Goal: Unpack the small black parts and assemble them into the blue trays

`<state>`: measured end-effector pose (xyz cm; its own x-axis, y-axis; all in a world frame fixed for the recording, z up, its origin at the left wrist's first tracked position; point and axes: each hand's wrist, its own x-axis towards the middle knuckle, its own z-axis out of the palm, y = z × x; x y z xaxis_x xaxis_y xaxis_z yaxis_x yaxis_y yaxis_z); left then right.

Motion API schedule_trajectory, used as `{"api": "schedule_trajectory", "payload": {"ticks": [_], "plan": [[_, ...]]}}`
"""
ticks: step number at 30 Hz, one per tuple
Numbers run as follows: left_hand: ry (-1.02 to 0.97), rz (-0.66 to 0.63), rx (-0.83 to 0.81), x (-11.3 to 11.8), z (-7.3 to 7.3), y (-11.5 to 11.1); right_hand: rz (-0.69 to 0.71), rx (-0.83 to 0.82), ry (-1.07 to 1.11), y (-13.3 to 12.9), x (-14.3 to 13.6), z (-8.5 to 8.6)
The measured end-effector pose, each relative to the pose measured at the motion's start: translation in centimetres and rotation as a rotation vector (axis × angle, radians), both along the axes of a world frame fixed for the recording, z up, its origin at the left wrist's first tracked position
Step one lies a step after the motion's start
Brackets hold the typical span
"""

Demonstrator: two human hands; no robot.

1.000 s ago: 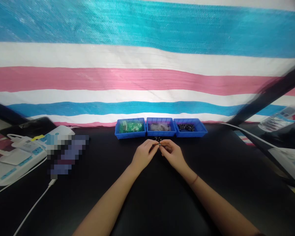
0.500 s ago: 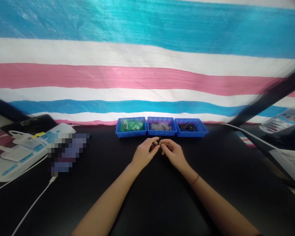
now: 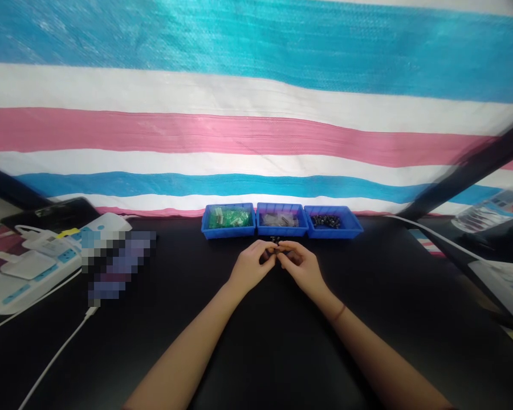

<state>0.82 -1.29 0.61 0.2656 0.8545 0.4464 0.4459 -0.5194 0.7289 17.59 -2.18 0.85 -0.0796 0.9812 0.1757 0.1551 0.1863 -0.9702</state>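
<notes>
My left hand (image 3: 253, 263) and my right hand (image 3: 300, 265) meet fingertip to fingertip above the black table (image 3: 277, 341). Both are closed in a pinch, and whatever lies between the fingers is too small and too covered to name. Just beyond the fingertips some small dark pieces (image 3: 275, 239) show on the table. Behind them stand three blue bins in a row. The left bin (image 3: 228, 232) has green and clear plastic packets, the middle bin (image 3: 282, 231) greyish translucent ones, and the right bin (image 3: 336, 233) small black parts.
At the left lie a white power strip (image 3: 25, 287) with plugs and a blurred-out phone (image 3: 122, 265) on a white cable (image 3: 53, 359). To the right are another cable (image 3: 436, 233), a white power strip (image 3: 502, 285) and a clear plastic package (image 3: 487, 210). A striped sheet (image 3: 256, 134) hangs behind.
My right hand's fingers have moved slightly left and closed up against my left fingertips. The small piece seen between them earlier is now covered. The bins have stayed put.
</notes>
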Motion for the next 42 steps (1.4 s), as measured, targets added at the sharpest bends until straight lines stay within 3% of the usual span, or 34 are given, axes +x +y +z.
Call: {"api": "schedule_trajectory", "payload": {"ticks": [6, 13, 19, 21, 26, 31, 35, 42], "plan": [[0.014, -0.045, -0.006, 0.0, 0.2, -0.1, -0.037, 0.04, -0.083, -0.2, 0.0, 0.2], [-0.021, -0.045, -0.033, -0.2, -0.2, 0.2, -0.055, 0.038, 0.003, -0.1, -0.2, -0.1], [0.008, -0.047, -0.062, -0.2, -0.2, 0.1, 0.001, 0.012, -0.004, -0.3, -0.4, 0.0], [0.046, -0.026, -0.026, -0.1, 0.0, 0.1, -0.052, 0.016, 0.032, 0.0, -0.2, 0.1], [0.223, 0.105, 0.08, 0.2, -0.4, 0.3, -0.357, 0.084, 0.162, 2.2, 2.0, 0.2], [0.445, 0.133, 0.152, 0.6, -1.4, 0.4, -0.418, 0.053, 0.279, 3.4, 4.1, 0.3], [0.5, 0.112, 0.16, 0.7, -1.4, 0.3, -0.331, 0.118, 0.049, 2.8, 3.8, 0.1], [0.438, 0.084, 0.135, 0.5, -1.0, 0.3, 0.046, 0.41, -0.593, 2.3, 2.1, -0.6]]}}
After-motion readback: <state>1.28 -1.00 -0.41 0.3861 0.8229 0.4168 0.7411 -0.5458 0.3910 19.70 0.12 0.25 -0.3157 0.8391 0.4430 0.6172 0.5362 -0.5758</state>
